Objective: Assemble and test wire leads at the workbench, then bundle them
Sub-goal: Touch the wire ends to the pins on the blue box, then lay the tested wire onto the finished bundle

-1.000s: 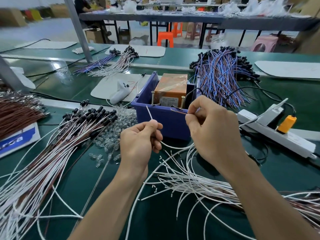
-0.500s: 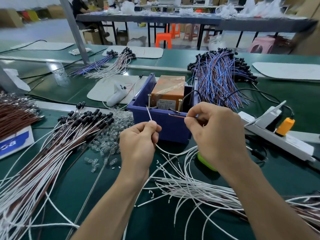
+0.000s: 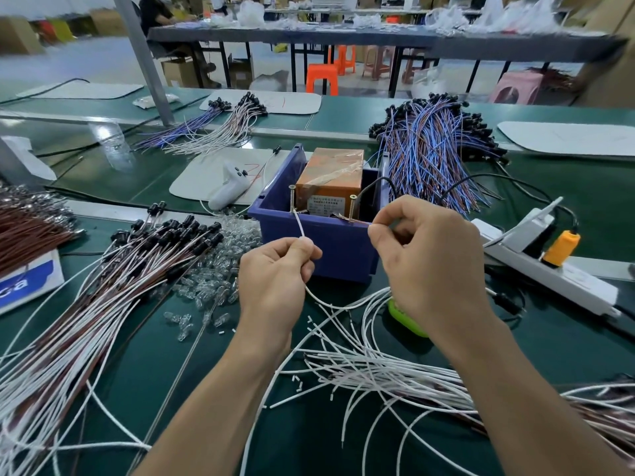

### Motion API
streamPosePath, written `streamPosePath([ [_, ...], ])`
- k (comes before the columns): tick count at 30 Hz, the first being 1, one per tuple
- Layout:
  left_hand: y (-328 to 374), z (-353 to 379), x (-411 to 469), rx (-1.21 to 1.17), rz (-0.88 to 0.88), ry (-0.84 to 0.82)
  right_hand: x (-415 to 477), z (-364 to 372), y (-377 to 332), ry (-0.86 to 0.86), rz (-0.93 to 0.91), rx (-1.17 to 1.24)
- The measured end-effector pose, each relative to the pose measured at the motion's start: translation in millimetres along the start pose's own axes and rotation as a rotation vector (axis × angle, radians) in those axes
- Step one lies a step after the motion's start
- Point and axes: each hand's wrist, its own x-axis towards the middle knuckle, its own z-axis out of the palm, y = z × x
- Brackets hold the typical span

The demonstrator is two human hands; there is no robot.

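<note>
My left hand [image 3: 275, 283] pinches a white wire lead [image 3: 299, 229] whose tip touches the left screw post [image 3: 292, 198] on the blue bin [image 3: 330, 245]. My right hand [image 3: 426, 255] pinches a thin brown lead end [image 3: 354, 219] against the right screw post [image 3: 352, 207]. Inside the bin sits an orange box [image 3: 330, 178] wrapped in tape. Loose white leads [image 3: 374, 369] lie fanned on the green bench below my hands. A pile of finished leads with black caps [image 3: 161, 242] lies at the left.
Clear small bulbs [image 3: 220, 269] are heaped left of the bin. Blue and brown leads [image 3: 436, 159] pile up behind it. A white power strip [image 3: 549, 273] with an orange plug [image 3: 561, 247] lies at the right. A green object [image 3: 405, 317] peeks from under my right wrist.
Both hands have moved slightly forward, bringing the white lead's tip onto the left screw post and the brown end onto the right post. The view shifted a little.
</note>
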Motion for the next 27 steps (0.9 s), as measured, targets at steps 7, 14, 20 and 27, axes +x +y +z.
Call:
streamPosePath([
  [7, -0.4, 0.9, 2.9, 0.007, -0.008, -0.013, 1.6, 0.4, 1.4, 0.02, 0.001, 0.009],
  [14, 1.9, -2.9, 5.9, -0.061, -0.028, 0.035, 0.9, -0.8, 0.3, 0.024, -0.004, -0.01],
  [20, 2.1, -4.7, 7.8, -0.111, -0.036, 0.05, 1.3, -0.7, 0.0, 0.029, -0.006, -0.017],
  [27, 2.0, -6.7, 5.7, -0.14, -0.026, 0.061, 0.8, -1.1, -0.2, 0.023, -0.003, -0.01],
])
